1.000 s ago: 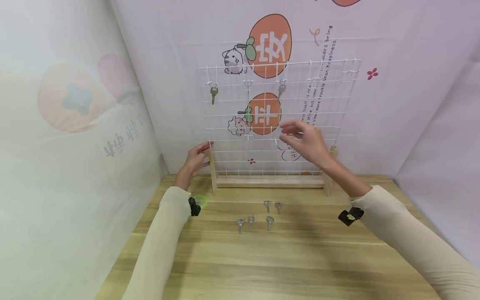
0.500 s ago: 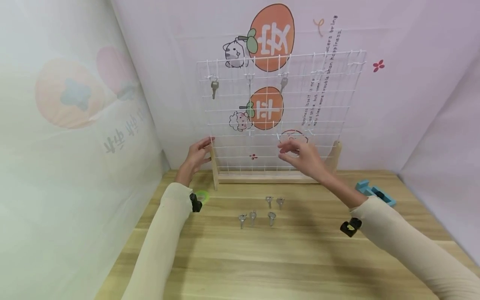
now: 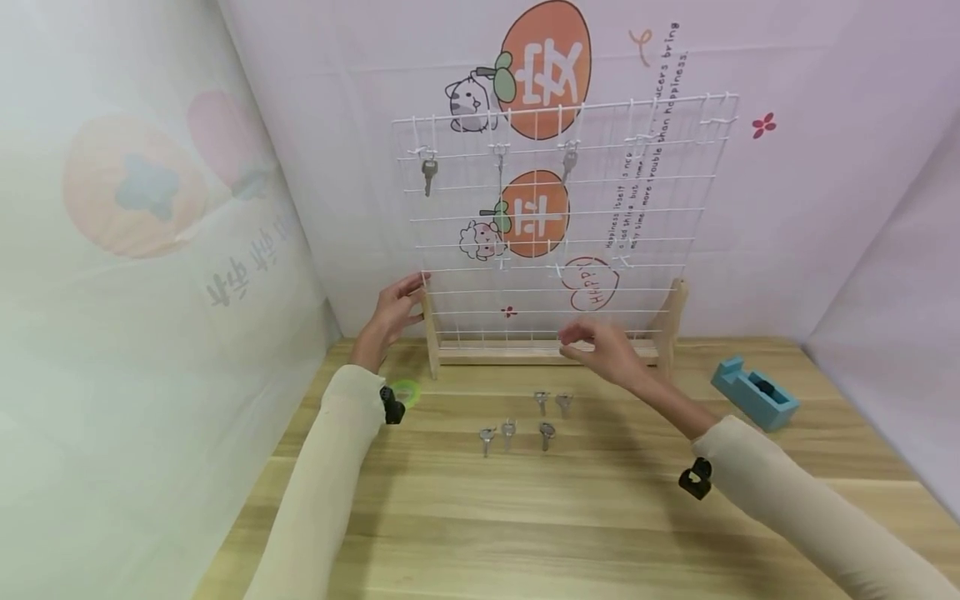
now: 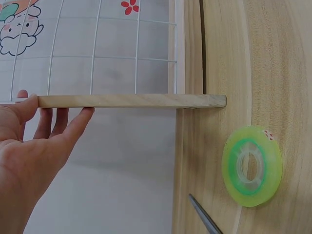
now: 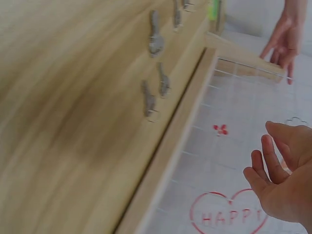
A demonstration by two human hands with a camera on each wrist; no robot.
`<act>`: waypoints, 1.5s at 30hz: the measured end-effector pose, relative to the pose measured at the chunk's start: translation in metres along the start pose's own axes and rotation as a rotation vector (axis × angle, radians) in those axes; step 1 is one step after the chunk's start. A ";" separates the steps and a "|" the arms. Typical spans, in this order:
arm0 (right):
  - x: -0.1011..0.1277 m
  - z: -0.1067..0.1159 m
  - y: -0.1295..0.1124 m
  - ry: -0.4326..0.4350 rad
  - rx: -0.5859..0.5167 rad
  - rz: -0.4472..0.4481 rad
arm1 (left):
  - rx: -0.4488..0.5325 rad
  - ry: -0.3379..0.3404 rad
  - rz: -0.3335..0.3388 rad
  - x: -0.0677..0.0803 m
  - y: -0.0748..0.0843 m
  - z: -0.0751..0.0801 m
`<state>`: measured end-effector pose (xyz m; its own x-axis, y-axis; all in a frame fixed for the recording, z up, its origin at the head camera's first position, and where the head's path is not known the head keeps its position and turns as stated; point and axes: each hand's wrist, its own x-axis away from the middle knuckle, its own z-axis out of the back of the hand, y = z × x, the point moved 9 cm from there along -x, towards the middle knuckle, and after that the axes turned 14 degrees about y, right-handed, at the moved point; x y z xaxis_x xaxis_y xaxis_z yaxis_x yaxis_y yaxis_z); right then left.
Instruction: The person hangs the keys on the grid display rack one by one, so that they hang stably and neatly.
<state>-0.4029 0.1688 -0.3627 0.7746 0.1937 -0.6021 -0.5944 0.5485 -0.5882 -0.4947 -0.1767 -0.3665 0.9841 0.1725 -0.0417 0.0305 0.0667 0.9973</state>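
Observation:
A white wire grid rack with a wooden base (image 3: 495, 357) stands at the back of the table. My left hand (image 3: 393, 312) holds the top of its left wooden upright (image 4: 146, 101), thumb on one side and fingers on the other. Three keys hang from hooks near the grid's top: a dark key (image 3: 429, 173), one seen edge-on (image 3: 500, 171) and a silver key (image 3: 570, 162). Lower hooks (image 3: 557, 271) carry nothing. In front of the grid's lower right, my right hand (image 3: 609, 350) has loosely bent fingers and holds nothing. Several silver keys (image 3: 546, 433) lie before the rack.
Right of the rack sits a blue tape dispenser (image 3: 756, 398). By the left upright lies a green-yellow tape roll (image 4: 274, 165), with a grey pointed metal tool (image 4: 205, 214) near it. Printed cloth (image 3: 337, 208) closes off the back and sides.
My right hand has come down from the lower hooks toward the rack's base. The head view has shifted, bringing the blue dispenser into sight. My left hand keeps its hold on the upright.

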 end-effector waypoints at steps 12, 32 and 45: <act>0.030 -0.038 0.034 -0.066 0.052 -0.008 | -0.015 0.002 -0.007 -0.001 0.000 -0.001; 0.054 -0.083 0.054 -0.229 0.145 -0.068 | -0.006 -0.007 -0.005 -0.002 -0.001 0.001; 0.053 -0.092 0.056 -0.242 0.233 -0.042 | -0.002 -0.015 -0.010 -0.001 -0.001 0.002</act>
<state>-0.4155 0.1352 -0.4769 0.8427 0.3393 -0.4180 -0.5172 0.7259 -0.4534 -0.4952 -0.1788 -0.3677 0.9864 0.1567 -0.0504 0.0398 0.0706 0.9967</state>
